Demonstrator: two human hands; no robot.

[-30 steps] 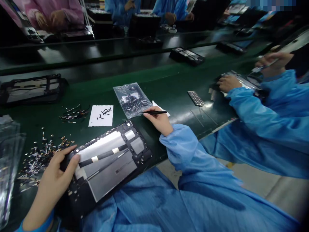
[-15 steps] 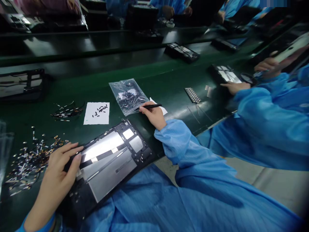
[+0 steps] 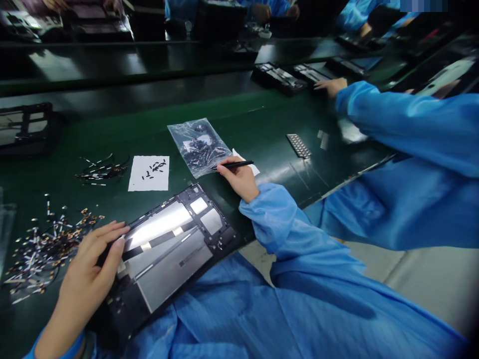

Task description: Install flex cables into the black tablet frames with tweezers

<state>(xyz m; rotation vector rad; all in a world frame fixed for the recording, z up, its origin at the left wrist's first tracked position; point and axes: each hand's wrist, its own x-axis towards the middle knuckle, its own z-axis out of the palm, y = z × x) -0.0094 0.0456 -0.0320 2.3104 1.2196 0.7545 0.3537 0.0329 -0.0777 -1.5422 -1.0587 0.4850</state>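
One left hand [image 3: 88, 269] is clasping an opened device [image 3: 174, 259], the right hand [image 3: 242, 181] pinching a black tool [image 3: 244, 163] beyond it.

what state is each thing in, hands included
Tablet-like device: open, insides exposed
Left hand: closed on the device's edge
Clear plastic bag: lying down, partly filled; sealed or not, cannot tell
Black tool: held near the bag
Right hand: closed round the black tool
White paper: flat, small dark strips on it
Thin cables: loose, bunched
Small parts: loose, heaped
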